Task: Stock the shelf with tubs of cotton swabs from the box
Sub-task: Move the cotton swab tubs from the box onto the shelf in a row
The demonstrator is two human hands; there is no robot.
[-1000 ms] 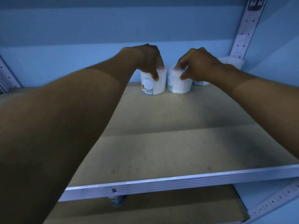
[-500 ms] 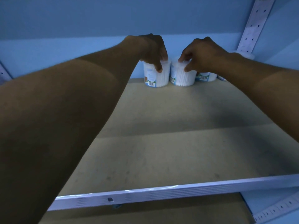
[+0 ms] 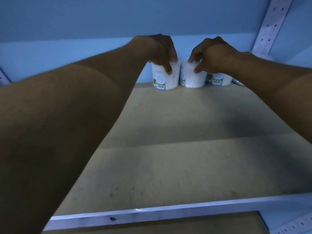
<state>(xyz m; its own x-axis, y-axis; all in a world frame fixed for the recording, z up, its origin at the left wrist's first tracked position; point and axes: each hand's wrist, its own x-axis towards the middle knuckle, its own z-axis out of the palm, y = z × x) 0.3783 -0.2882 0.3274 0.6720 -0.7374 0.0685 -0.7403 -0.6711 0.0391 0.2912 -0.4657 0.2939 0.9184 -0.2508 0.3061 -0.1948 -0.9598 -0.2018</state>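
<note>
Both my arms reach deep into the shelf (image 3: pixel 168 166) to its back wall. My left hand (image 3: pixel 162 49) grips the top of a clear tub of cotton swabs (image 3: pixel 167 78) that stands on the shelf board. Right beside it stands a second tub (image 3: pixel 192 80), and my right hand (image 3: pixel 211 54) holds this one by its lid, thumb on the front. A third tub (image 3: pixel 217 80) stands to the right, half hidden behind my right wrist, and a sliver of another tub (image 3: pixel 238 82) shows further right. The box is out of view.
The shelf board is brown, with a white metal front rail (image 3: pixel 168 215). A perforated white upright (image 3: pixel 270 22) rises at the right. A lower shelf (image 3: pixel 152 227) shows under the rail. The blue back wall stands right behind the tubs.
Both hands have stayed on the tops of their tubs at the back of the shelf. The camera has shifted slightly, so the row of tubs sits a little differently in the frame.
</note>
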